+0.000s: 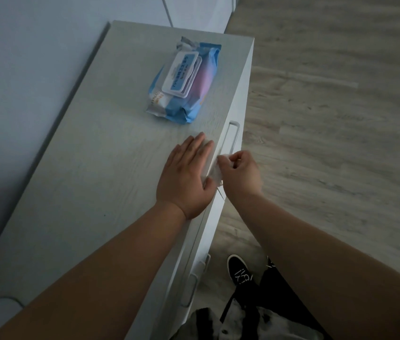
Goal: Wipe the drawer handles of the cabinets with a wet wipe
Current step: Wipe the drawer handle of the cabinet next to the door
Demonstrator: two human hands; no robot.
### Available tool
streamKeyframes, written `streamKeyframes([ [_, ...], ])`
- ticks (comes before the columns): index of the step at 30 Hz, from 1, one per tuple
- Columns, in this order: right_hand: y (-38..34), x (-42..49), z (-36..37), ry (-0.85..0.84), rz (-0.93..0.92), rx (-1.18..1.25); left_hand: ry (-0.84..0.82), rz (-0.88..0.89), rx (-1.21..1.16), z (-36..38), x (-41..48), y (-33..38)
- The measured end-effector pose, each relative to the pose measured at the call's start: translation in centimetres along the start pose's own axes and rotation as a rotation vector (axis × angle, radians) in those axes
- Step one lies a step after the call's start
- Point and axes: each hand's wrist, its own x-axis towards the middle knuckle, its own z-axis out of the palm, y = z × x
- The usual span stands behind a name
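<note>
Both forearms come in from the bottom, and below them there's dark clothing (275, 290) and one black shoe (239, 271) on the wood floor (329, 119).

The left hand (186, 175) lies flat on the cabinet (96, 155) top right at the front edge, fingers straight, not gripping anything as far as I can see. The right hand (240, 173) is curled, pinching the white wet wipe (215, 174) just off that edge. The wipe sits between the two hands and seems to run in under the left fingers, but I can't tell that for sure.

My guess is this is the prep bit, getting the wipe folded or bunched, with no handle being rubbed yet. The top drawer handle (233, 136) is a pale bar on the drawer front, just beyond the right hand and close to it. The next move should be to bring the wipe over, wrap it round the bar and slide it along its length. There's also a lower handle (190, 288) further down the front, which will need a bend or a crouch.

The blue pack of wipes (184, 79) rests on the cabinet top further back, lid closed, well out of the way. A plain wall (22, 69) runs along the left. Nothing really blocks the handle, though the light is dim and the shot is a bit blurry.
</note>
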Motion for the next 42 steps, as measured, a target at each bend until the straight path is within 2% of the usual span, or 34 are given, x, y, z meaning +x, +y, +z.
streamKeyframes([
  [5,0.0,0.4,-0.1,0.037,0.125,0.143,-0.019,-0.007,-0.001,0.0,0.0,0.0],
  [8,-0.1,0.5,-0.1,0.043,0.13,0.167,-0.016,-0.003,-0.001,0.0,0.0,0.0],
  [15,0.7,-0.2,1.1,-0.042,0.19,0.153,0.015,0.006,-0.005,0.2,0.0,-0.1],
  [19,0.8,0.8,0.4,-0.043,0.187,0.241,0.017,0.009,-0.009,0.4,0.1,-0.3],
  [26,0.9,1.9,0.4,-0.185,0.272,0.386,0.036,0.014,-0.02,0.4,0.0,-0.2],
  [33,1.3,2.2,-1.0,-0.103,0.347,0.517,0.03,-0.009,-0.01,0.3,0.0,0.0],
  [39,0.8,3.1,-2.5,-0.206,0.296,0.437,0.026,-0.015,0.016,0.2,-0.1,0.3],
  [42,0.5,4.9,-3.6,-0.184,0.229,0.367,0.062,-0.053,0.015,0.5,0.0,0.8],
])
